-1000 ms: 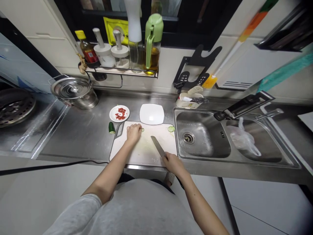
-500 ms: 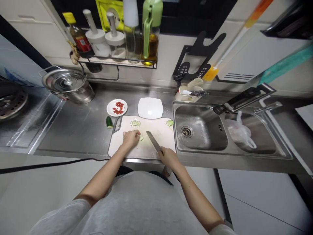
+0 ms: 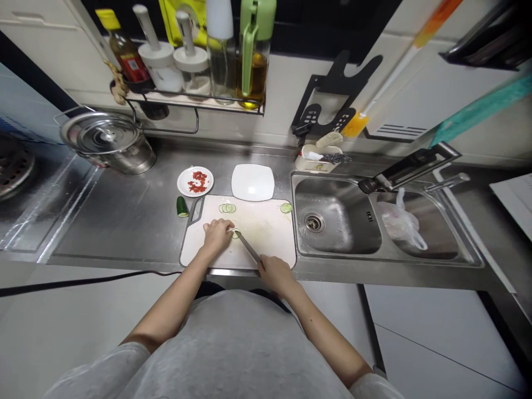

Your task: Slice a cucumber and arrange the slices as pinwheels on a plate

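Note:
My right hand (image 3: pixel 277 275) is wrapped round the handle of a kitchen knife (image 3: pixel 249 248), whose tip meets a cucumber slice (image 3: pixel 236 234) on the white cutting board (image 3: pixel 266 238). Curled fingers of my left hand (image 3: pixel 218 235) press on the left edge of that slice. Behind, a short row of overlapping cucumber slices (image 3: pixel 227 208) lies on the board. A few more pieces of cucumber (image 3: pixel 286 208) sit at its right back corner. Left of the board's grey handle rests a cut cucumber piece (image 3: pixel 182 206) with dark green skin.
Behind the board stand a plate of chopped red bits (image 3: pixel 184 183) and a white square plate (image 3: pixel 252 182). A double sink (image 3: pixel 338 221) adjoins the board's right, with a plastic bag (image 3: pixel 401 221) in it. A lidded steel pot (image 3: pixel 133 155) is at left, below the seasoning rack (image 3: pixel 199 98).
The knife has swung left, its tip moving from bare board to the cucumber slice. My left hand stays at the slice. The whole view has shifted slightly.

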Demonstrator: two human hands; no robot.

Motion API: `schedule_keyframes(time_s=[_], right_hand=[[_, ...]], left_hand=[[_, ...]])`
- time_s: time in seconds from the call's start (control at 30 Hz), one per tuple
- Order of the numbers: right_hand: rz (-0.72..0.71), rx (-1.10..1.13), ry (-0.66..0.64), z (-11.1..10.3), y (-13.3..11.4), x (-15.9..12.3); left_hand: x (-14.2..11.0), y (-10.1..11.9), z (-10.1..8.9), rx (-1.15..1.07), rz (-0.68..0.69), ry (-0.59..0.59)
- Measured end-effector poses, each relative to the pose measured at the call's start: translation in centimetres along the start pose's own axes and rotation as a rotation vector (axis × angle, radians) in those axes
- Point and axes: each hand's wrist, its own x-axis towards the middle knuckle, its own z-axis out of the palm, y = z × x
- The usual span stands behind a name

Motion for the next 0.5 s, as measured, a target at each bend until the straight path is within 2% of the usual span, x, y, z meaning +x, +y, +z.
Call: schedule_keyframes(time_s=[0.27, 0.5], right_hand=[[0.000, -0.005, -0.003, 0.2, -0.5, 0.0], [0.038, -0.003, -0.063, -0.1, -1.5, 0.1]], left_hand=[[0.1, 0.0, 0.3, -0.017, -0.004, 0.002], [0.1, 0.2, 0.1, -0.002, -0.020, -0.024]])
